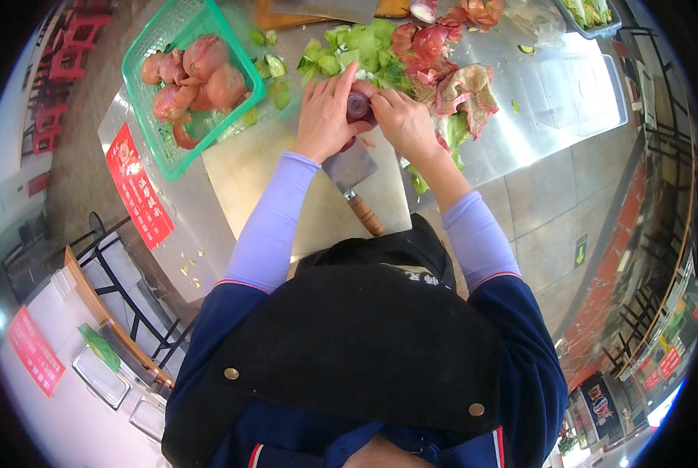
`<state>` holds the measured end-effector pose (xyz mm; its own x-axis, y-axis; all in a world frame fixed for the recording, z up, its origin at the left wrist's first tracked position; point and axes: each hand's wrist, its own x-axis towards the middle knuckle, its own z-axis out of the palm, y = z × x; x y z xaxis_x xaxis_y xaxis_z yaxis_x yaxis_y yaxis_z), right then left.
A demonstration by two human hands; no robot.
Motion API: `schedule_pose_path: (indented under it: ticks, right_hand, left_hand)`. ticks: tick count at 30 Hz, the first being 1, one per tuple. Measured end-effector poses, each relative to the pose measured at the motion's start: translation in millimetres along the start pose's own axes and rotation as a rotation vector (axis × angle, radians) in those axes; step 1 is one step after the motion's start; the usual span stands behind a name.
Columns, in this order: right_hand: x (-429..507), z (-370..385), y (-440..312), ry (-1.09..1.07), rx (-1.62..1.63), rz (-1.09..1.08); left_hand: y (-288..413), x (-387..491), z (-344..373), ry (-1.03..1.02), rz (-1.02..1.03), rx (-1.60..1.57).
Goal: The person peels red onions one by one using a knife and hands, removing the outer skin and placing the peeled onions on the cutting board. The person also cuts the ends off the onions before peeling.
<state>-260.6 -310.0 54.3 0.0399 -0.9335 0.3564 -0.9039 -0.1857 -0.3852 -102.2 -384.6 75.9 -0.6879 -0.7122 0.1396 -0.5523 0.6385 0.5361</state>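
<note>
Between both hands is a red onion (pixel 357 106), its cut end with rings facing up. My left hand (pixel 327 117) wraps its left side, thumb below and fingers above. At its right side, the bent fingers of my right hand (pixel 404 120) pinch the onion's edge. Just below the hands a cleaver (pixel 352 169) lies on a pale cutting board (pixel 261 181), its wooden handle (pixel 365 215) towards me. Part of the blade is hidden under the hands. Another purple onion piece (pixel 347 144) shows beneath my left hand.
A green plastic basket (pixel 208 137) of onions stands at the left. Beyond the hands lie green vegetable trimmings (pixel 360 50), onion skins (pixel 428 47) and a crumpled cloth (pixel 468 96). A clear plastic lid (pixel 585 96) rests on the steel table's right side. Another blade (pixel 325 9) lies at the far edge.
</note>
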Motion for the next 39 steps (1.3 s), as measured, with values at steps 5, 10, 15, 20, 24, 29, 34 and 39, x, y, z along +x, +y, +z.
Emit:
schedule_pose_path:
  ticks: [5, 10, 15, 20, 24, 29, 34, 39]
  right_hand:
    - [-5.1, 5.4, -4.6, -0.006, -0.082, -0.030]
    - [-0.8, 17.0, -1.1, 0.073, 0.003, 0.203]
    - [-2.8, 14.7, 8.6, 0.098, 0.417, 0.554]
    - [-4.9, 13.6, 9.5, 0.019, 0.732, 0.675]
    - [-6.3, 12.1, 29.9, -0.007, 0.417, 0.654]
    - [-34.8, -23.1, 72.0, 0.230, 0.095, 0.900]
    - [-48.8, -54.0, 85.1, 0.223, 0.060, 0.931]
    - [-60.2, -51.2, 35.6, 0.158, 0.304, 0.700]
  left_hand:
    - [-3.0, 1.6, 0.2, 0.005, 0.039, -0.012]
    - [-3.5, 0.3, 0.2, -0.005, 0.029, -0.011]
    - [-3.4, -0.5, -0.3, -0.035, -0.003, -0.007]
    - [-3.9, 0.2, -0.2, -0.045, -0.013, -0.014]
    - [-6.7, 0.0, -1.4, -0.052, -0.020, -0.011]
    - [-10.9, -0.2, -1.9, -0.067, -0.022, -0.008]
    - [-4.4, 0.7, 1.4, -0.050, -0.006, 0.061]
    - [10.8, -4.1, 5.2, 0.054, -0.081, 0.163]
